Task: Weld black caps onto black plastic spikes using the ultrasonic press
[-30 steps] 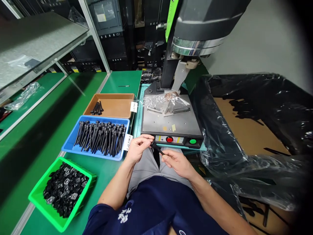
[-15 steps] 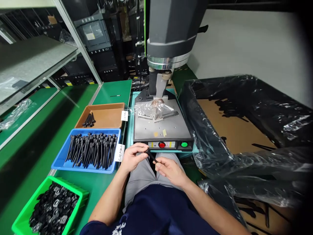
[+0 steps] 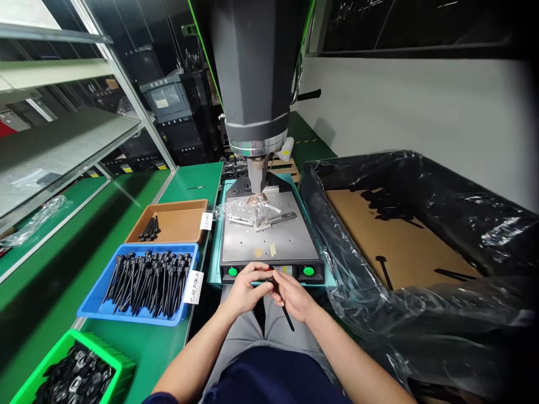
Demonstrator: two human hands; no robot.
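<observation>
Hands [image 3: 246,290] meet, the right [image 3: 295,296] pinching a black rod [image 3: 288,318]

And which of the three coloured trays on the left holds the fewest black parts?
The brown rectangular plastic tray, farthest back: a small cluster of slender black parts lies at its left, whereas the blue plastic tray and green plastic tray hold many.

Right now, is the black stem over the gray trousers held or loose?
Held: the black stem juts from under the right hand, its upper end hidden in the grasp.
</observation>
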